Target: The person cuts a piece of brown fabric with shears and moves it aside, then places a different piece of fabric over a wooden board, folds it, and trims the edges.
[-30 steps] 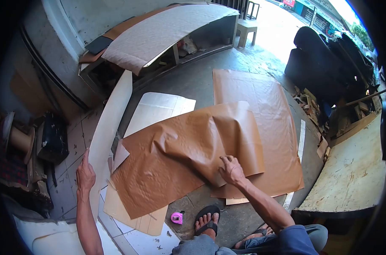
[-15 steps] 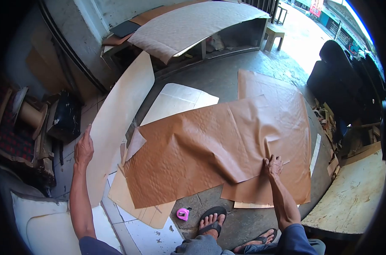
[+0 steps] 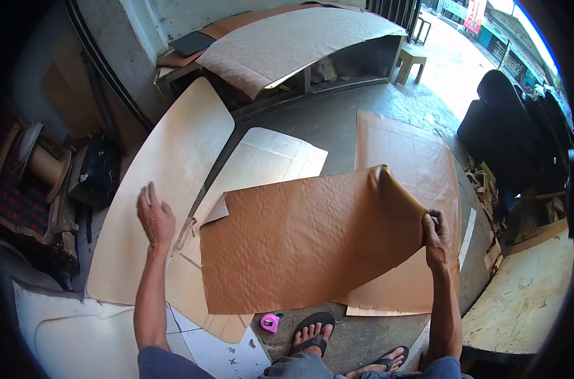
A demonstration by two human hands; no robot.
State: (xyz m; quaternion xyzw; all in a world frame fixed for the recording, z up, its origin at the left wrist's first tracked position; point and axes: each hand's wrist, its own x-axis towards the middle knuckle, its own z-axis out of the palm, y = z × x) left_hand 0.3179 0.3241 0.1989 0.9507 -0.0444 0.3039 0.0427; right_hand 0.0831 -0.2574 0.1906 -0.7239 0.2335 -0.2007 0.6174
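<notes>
My right hand (image 3: 438, 239) pinches the right edge of a brown leather-like sheet (image 3: 293, 246), lifting that end into a fold. The sheet's left part lies flat, with one corner turned over to show its pale underside. Beneath its right end is a second brown sheet (image 3: 407, 145) on the floor. My left hand (image 3: 157, 218), fingers spread, is over a large pale board (image 3: 167, 151) with rounded corners and holds nothing. Another pale board (image 3: 261, 158) extends from under the brown sheet.
A pink tape measure (image 3: 270, 323) lies by my left foot. At the back, a low cabinet (image 3: 307, 81) carries a long curved, pale-covered panel (image 3: 299, 44). A black seat (image 3: 498, 120) and wood scraps (image 3: 489, 183) stand right. A worn board (image 3: 520, 297) is at lower right.
My left hand has let go of the large board, which now lies lower and flatter, and moved right. My right hand has taken the brown sheet's edge and raised it.
</notes>
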